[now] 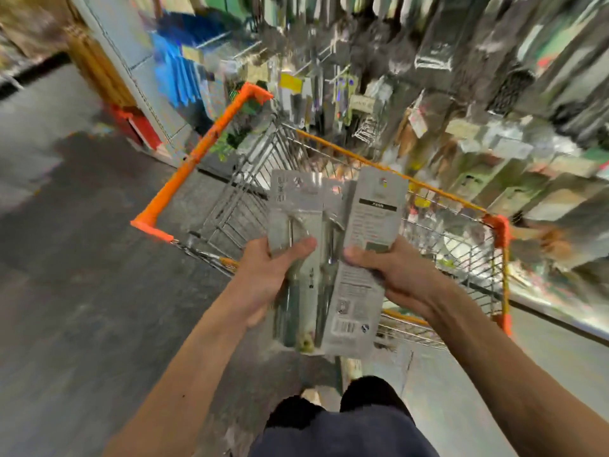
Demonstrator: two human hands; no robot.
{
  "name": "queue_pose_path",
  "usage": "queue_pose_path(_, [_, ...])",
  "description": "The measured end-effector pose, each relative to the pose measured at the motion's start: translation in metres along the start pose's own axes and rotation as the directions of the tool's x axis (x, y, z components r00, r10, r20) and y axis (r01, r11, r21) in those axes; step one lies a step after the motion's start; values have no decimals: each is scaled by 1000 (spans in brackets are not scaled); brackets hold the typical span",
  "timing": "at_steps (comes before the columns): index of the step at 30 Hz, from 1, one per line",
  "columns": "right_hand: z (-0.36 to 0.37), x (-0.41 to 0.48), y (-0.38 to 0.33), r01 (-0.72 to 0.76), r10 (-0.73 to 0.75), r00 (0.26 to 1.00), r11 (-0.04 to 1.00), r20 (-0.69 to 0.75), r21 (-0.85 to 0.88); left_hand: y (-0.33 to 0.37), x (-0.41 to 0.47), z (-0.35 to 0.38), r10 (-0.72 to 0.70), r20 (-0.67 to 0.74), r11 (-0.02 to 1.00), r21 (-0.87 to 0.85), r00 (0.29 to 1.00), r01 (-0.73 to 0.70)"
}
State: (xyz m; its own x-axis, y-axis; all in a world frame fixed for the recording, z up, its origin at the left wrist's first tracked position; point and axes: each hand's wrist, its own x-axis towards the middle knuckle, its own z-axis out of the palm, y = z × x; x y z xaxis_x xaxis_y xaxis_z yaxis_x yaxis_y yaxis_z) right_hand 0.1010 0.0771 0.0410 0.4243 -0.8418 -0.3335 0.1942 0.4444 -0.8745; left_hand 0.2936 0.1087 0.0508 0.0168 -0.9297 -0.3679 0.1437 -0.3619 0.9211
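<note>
— Holding what?
— Gripping a green-handled tool pack point(296, 212) with the left hand point(263, 285), thumb curled over; clutching a second blister pack point(372, 222), barcode side up, with the right hand point(395, 275), overlapping at 3 o'clock.
— Putting them in already?
— Not yet: hovering above the shopping cart point(197, 153), probably comparing; dropping in remaining.
</note>
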Motion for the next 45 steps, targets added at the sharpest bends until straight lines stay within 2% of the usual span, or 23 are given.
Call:
queue_pose_path(5, [-8,-56,-19,112,-115,989,993,-94,-34,19,-28,38,78,109,997,6,991,-79])
queue_pose_path(10, [-44,-114,-49,216,-232,952,972,-200,-97,35,-42,100,131,272,990,11,953,-139])
queue_pose_path(16, [-126,-199,-102,328,-431,824,892,-367,-312,53,-45,226,210,444,966,41,871,-254])
queue_pose_path(19, [-175,-251,-132,353,-498,758,857,-422,-377,59,-51,303,257,509,957,-17,821,-290])
queue_pose_path(24, [-264,-341,-175,314,-600,666,765,-444,-563,56,-70,431,360,538,922,-81,762,-379])
queue_pose_path(28, [-326,-406,-198,306,-647,614,723,-452,-619,54,-86,521,425,558,886,-96,713,-453])
queue_pose_path(35, [-414,-477,-235,359,-707,513,692,-487,-626,78,-93,646,520,626,771,-51,581,-635])
queue_pose_path(40, [-463,-499,-266,406,-725,466,685,-508,-605,96,-97,732,560,678,714,-102,477,-693])
queue_pose_path(45, [-526,-519,-290,384,-752,401,657,-523,-649,99,-77,816,578,708,694,-167,405,-700])
